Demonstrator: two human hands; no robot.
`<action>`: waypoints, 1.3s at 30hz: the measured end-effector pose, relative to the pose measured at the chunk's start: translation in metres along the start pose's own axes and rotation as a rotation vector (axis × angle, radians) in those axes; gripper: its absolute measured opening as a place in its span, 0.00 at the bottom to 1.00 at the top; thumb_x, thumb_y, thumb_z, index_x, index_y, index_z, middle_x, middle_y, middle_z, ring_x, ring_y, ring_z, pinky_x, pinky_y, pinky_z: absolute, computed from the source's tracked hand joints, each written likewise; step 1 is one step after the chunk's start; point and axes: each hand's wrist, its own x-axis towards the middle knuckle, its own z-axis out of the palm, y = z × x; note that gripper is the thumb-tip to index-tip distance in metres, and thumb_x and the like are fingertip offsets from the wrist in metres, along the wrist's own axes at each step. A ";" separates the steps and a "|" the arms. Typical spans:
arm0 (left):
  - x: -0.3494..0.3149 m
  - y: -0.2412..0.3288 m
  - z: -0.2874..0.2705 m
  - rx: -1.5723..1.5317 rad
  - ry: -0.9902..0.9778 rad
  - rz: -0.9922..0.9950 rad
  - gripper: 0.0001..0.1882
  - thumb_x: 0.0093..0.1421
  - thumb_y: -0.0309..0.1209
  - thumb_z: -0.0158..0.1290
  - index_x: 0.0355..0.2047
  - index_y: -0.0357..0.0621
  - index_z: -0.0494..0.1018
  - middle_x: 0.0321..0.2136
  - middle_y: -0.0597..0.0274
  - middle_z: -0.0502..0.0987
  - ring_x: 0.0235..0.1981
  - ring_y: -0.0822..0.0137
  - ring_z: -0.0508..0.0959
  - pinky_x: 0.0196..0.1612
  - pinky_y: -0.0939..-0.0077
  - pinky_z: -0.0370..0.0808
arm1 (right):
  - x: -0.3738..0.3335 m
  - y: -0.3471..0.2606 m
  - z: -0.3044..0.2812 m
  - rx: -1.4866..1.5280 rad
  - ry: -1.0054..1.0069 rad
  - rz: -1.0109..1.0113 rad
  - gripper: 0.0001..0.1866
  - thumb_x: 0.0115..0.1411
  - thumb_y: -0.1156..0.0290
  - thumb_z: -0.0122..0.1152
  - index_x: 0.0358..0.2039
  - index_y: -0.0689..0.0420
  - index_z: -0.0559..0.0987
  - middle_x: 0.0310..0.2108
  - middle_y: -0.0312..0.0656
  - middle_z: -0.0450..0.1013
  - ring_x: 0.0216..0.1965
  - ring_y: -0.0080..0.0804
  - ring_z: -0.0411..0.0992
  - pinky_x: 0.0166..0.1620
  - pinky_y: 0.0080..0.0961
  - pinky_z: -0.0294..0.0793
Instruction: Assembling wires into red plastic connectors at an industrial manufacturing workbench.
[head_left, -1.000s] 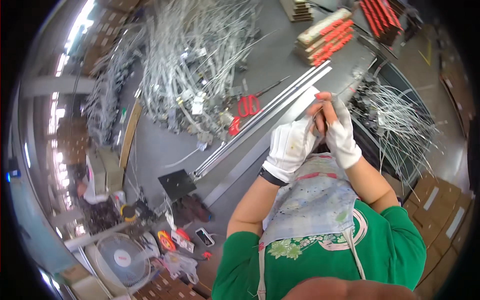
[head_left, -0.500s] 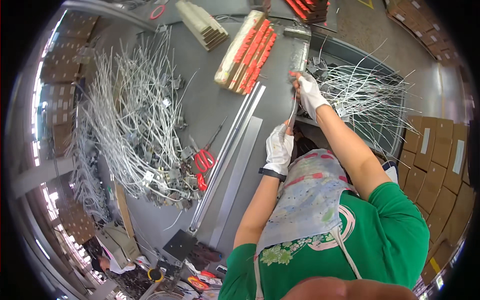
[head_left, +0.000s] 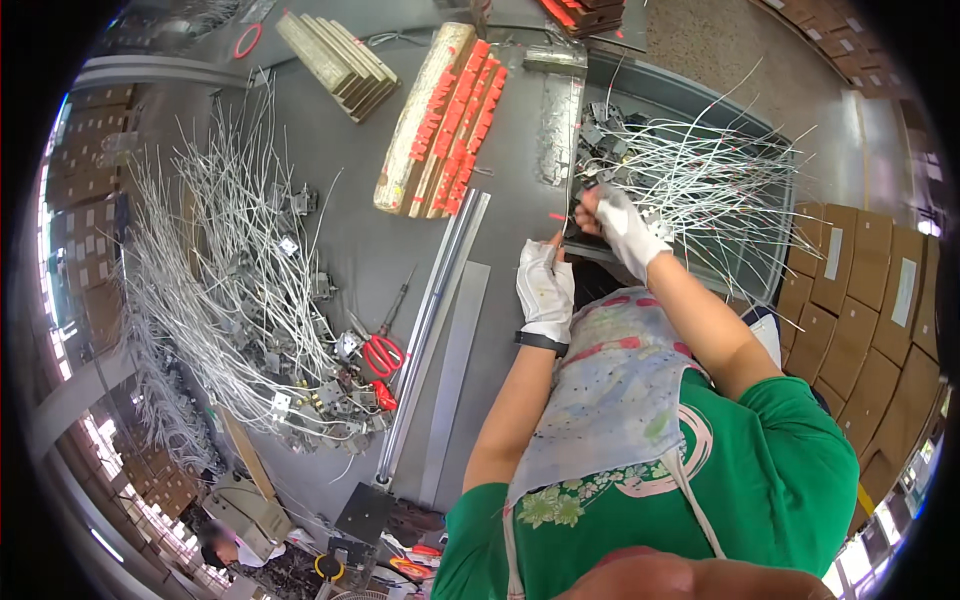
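My left hand (head_left: 546, 292), in a white fingerless glove, is at the table's near right edge. Its thumb and forefinger are pinched together, and what they hold is too small to make out. A small red piece (head_left: 557, 216) shows just beyond those fingertips. My right hand (head_left: 622, 228), gloved the same way, is beside it over the near edge of a grey bin (head_left: 690, 95). Its fingers are curled in, and anything inside them is hidden. White wires with dark connector parts (head_left: 700, 175) fill the bin next to that hand.
Left on the table (head_left: 345, 235) lies a heap of white wires with grey parts (head_left: 285, 330). Red-handled scissors (head_left: 383, 355) lie near metal rails (head_left: 432, 330). Wooden blocks with red pieces (head_left: 445, 125) stand farther back. Cartons (head_left: 850, 300) are stacked at right. Another person (head_left: 222, 545) is at lower left.
My right hand has come back toward me, nearer my left hand. A thin strand stretched between the hands before; it no longer shows. The view has shifted, moving the table's contents leftward.
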 end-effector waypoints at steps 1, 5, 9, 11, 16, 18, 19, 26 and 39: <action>0.000 0.001 0.001 0.002 -0.004 -0.012 0.14 0.49 0.19 0.51 0.37 0.40 0.76 0.26 0.54 0.72 0.30 0.57 0.74 0.36 0.70 0.70 | -0.005 0.006 -0.002 0.009 -0.022 0.037 0.17 0.57 0.63 0.54 0.41 0.62 0.68 0.32 0.41 0.69 0.30 0.24 0.70 0.34 0.18 0.72; 0.000 -0.002 0.001 0.069 -0.048 0.028 0.14 0.48 0.20 0.52 0.37 0.40 0.76 0.26 0.54 0.72 0.30 0.56 0.74 0.34 0.70 0.70 | -0.014 0.010 0.002 0.091 -0.131 0.132 0.13 0.58 0.64 0.53 0.37 0.61 0.69 0.32 0.41 0.69 0.33 0.27 0.72 0.36 0.19 0.74; 0.000 -0.003 0.001 0.078 -0.058 -0.008 0.14 0.48 0.21 0.52 0.37 0.40 0.76 0.27 0.54 0.73 0.30 0.57 0.74 0.35 0.70 0.71 | -0.014 0.006 0.005 0.049 -0.176 0.091 0.11 0.59 0.64 0.53 0.33 0.60 0.69 0.29 0.40 0.70 0.33 0.27 0.72 0.36 0.18 0.74; 0.000 -0.006 0.002 0.050 -0.028 0.012 0.14 0.48 0.21 0.53 0.37 0.40 0.76 0.28 0.54 0.73 0.31 0.57 0.74 0.36 0.71 0.71 | -0.013 0.006 0.007 0.040 -0.178 0.095 0.11 0.59 0.64 0.52 0.32 0.60 0.69 0.29 0.40 0.70 0.32 0.26 0.72 0.36 0.17 0.74; 0.000 0.003 -0.003 -0.004 -0.015 0.049 0.13 0.49 0.19 0.51 0.37 0.39 0.75 0.28 0.52 0.73 0.30 0.56 0.73 0.36 0.69 0.70 | -0.018 -0.003 0.011 -0.078 -0.204 0.102 0.12 0.59 0.64 0.52 0.34 0.61 0.70 0.28 0.37 0.70 0.31 0.22 0.70 0.35 0.16 0.72; -0.006 0.007 -0.012 -0.018 0.017 0.081 0.13 0.49 0.19 0.51 0.37 0.39 0.75 0.28 0.53 0.73 0.30 0.57 0.73 0.35 0.70 0.70 | -0.037 -0.026 0.026 -0.180 -0.234 0.071 0.16 0.58 0.64 0.53 0.42 0.62 0.71 0.28 0.34 0.69 0.31 0.20 0.68 0.36 0.16 0.69; -0.009 0.007 -0.016 -0.052 0.038 0.064 0.13 0.49 0.19 0.51 0.36 0.39 0.75 0.27 0.53 0.73 0.30 0.57 0.73 0.35 0.70 0.70 | -0.047 -0.032 0.033 -0.182 -0.241 0.067 0.16 0.58 0.64 0.53 0.42 0.62 0.71 0.28 0.34 0.69 0.31 0.20 0.68 0.36 0.16 0.69; -0.017 0.040 -0.074 -0.077 0.027 0.125 0.09 0.49 0.24 0.54 0.32 0.40 0.77 0.22 0.55 0.73 0.26 0.58 0.74 0.34 0.71 0.70 | -0.088 -0.048 0.049 -0.110 -0.271 -0.192 0.15 0.55 0.68 0.57 0.41 0.62 0.74 0.32 0.37 0.73 0.32 0.20 0.68 0.40 0.15 0.67; -0.026 0.072 -0.109 0.223 0.065 0.548 0.07 0.44 0.27 0.52 0.27 0.50 0.72 0.22 0.62 0.72 0.26 0.59 0.72 0.31 0.63 0.67 | -0.140 -0.051 0.081 0.021 -0.167 -0.624 0.06 0.53 0.76 0.58 0.32 0.59 0.74 0.29 0.34 0.71 0.31 0.20 0.67 0.37 0.17 0.66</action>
